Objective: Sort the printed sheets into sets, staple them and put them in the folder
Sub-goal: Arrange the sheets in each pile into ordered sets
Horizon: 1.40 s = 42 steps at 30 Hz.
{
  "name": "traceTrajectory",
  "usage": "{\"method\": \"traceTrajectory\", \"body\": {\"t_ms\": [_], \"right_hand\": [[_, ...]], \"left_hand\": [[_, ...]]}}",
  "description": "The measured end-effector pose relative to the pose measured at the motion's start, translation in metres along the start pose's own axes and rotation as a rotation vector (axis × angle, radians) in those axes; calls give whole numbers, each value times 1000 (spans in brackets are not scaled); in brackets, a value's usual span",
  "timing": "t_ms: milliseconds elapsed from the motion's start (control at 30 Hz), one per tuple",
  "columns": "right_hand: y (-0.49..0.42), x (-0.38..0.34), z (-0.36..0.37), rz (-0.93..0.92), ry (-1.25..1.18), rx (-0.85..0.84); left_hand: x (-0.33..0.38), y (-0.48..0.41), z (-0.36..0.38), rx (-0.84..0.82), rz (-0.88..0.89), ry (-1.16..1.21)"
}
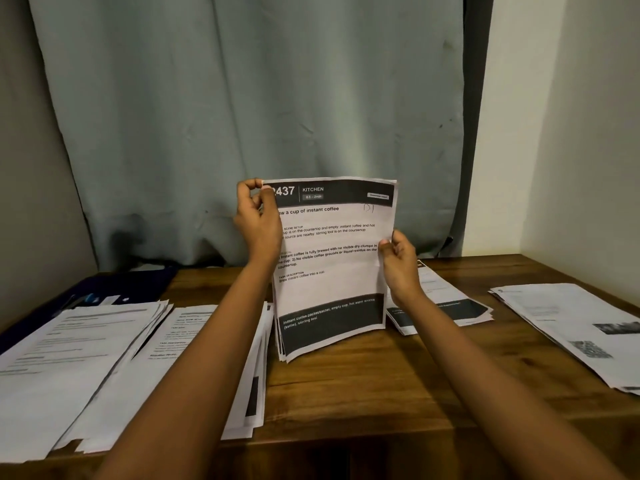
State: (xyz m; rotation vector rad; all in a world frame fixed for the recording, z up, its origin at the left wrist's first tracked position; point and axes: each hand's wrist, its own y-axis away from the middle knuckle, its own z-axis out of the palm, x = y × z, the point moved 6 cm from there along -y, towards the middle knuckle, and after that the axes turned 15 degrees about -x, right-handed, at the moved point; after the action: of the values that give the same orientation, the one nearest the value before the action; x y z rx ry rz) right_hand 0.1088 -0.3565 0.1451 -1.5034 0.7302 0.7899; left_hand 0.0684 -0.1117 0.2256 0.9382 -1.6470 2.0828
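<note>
Paper, thin and limp, is what both hands are dealing with in the head view: a small set of printed sheets (330, 268) held upright above the middle of the wooden desk (381, 382), its lower edge resting on or just over the desk top; which of the two cannot be told. The front page reads "Brew a cup of instant coffee" under a dark header band.

The left hand (258, 220) is closed in a pinch on the set's top left corner, thumb and fingertips pressed together over the header. The right hand (398, 263) grips the right edge about halfway down, fingers curled behind and thumb in front.

More paper lies flat around it: a fanned stack (69, 358) at the desk's left edge, a second stack (194, 341) just beside it toward the centre, a pile with a dark footer band (440, 306) behind the right wrist, and loose pages (571, 330) along the right edge. A dark blue folder (104, 289) sits at the back left corner, partly under the left stack.

Such sheets are light, flexible and slide over one another easily, so they likely need squaring against the desk and a firm pinch near the corner to be stapled. No stapler can be made out.
</note>
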Motion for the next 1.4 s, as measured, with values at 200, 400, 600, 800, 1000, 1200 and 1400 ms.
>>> {"method": "traceTrajectory", "body": {"t_ms": [200, 400, 600, 800, 1000, 1200, 1400], "right_hand": [[4, 6, -1, 14, 14, 26], [2, 8, -4, 37, 47, 43], [2, 5, -3, 44, 61, 42], [2, 5, 1, 100, 104, -18], [22, 34, 3, 211, 106, -117], [28, 54, 3, 259, 207, -117], [11, 55, 2, 355, 549, -77]], "left_hand": [[-18, 16, 3, -134, -85, -71], [-53, 61, 2, -319, -148, -109], [-91, 103, -4, -348, -269, -114], [-104, 118, -7, -322, -325, -104], [-104, 119, -6, -286, -339, -60], [-105, 117, -6, -241, -356, -136], [-113, 102, -1, -240, -554, -355]]}}
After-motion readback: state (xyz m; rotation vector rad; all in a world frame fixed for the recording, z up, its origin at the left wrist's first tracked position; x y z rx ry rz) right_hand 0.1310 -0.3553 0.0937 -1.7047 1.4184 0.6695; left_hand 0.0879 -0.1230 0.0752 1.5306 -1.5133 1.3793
